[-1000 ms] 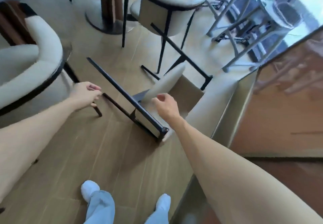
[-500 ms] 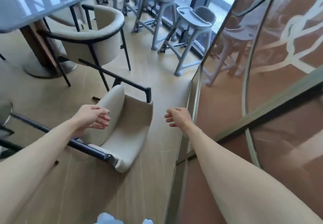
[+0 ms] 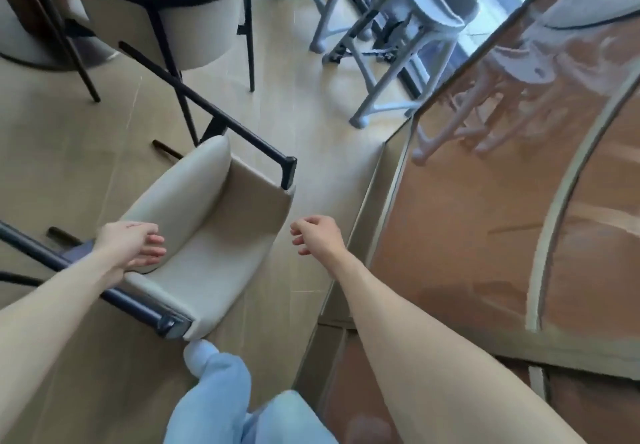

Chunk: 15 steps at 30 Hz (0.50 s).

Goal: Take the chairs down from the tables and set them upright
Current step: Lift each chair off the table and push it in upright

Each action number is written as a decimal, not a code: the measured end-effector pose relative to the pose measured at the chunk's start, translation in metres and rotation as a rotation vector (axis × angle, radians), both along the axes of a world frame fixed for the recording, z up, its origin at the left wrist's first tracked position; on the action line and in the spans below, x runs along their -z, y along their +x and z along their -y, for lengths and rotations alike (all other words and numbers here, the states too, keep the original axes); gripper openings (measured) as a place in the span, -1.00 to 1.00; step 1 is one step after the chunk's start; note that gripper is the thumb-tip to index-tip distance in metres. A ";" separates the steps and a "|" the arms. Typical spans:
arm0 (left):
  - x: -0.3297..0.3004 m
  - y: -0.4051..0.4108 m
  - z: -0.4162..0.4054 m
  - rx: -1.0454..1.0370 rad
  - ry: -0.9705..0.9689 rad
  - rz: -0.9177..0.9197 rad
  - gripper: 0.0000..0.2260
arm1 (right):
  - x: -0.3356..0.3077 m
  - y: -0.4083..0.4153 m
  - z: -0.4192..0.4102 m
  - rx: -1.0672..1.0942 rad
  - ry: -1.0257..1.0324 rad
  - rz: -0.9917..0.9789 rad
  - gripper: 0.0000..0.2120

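The wood-look floor (image 3: 304, 125) carries all items in view. A brown glossy partition (image 3: 485, 235) runs along its right edge and reflects the grey high chairs (image 3: 408, 28) standing at the top right. A second cream armchair (image 3: 166, 3) stands upright at the top left of the floor. The task chair (image 3: 214, 235), cream upholstery on a black metal frame, stands on the floor at lower left-centre, upright, just beside the partition base. The left hand (image 3: 130, 244) rests at the chair's near arm, fingers loosely curled, gripping nothing. The right hand (image 3: 317, 234) hangs free above the floor, between chair and partition, fingers loosely curled and empty. One white shoe (image 3: 199, 353) touches the chair's near corner.
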<state>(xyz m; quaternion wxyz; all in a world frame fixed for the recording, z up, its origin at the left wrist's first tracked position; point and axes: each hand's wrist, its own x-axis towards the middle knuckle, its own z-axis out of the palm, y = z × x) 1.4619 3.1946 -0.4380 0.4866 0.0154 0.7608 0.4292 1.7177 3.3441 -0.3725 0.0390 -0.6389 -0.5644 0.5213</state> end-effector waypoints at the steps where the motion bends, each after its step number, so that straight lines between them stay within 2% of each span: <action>1: 0.005 -0.003 -0.003 -0.022 -0.006 0.017 -0.89 | 0.003 -0.011 -0.008 -0.024 0.006 0.014 -0.90; 5: 0.017 -0.018 -0.013 -0.077 -0.004 0.065 -0.83 | 0.012 -0.060 -0.030 -0.107 -0.014 -0.013 -0.90; 7: 0.022 -0.029 -0.018 -0.137 -0.011 0.079 -0.89 | 0.020 -0.089 -0.038 -0.176 -0.040 -0.007 -0.91; 15: 0.050 -0.030 -0.036 -0.499 -0.087 0.146 -0.92 | 0.090 -0.163 -0.076 -0.479 -0.165 0.046 -0.87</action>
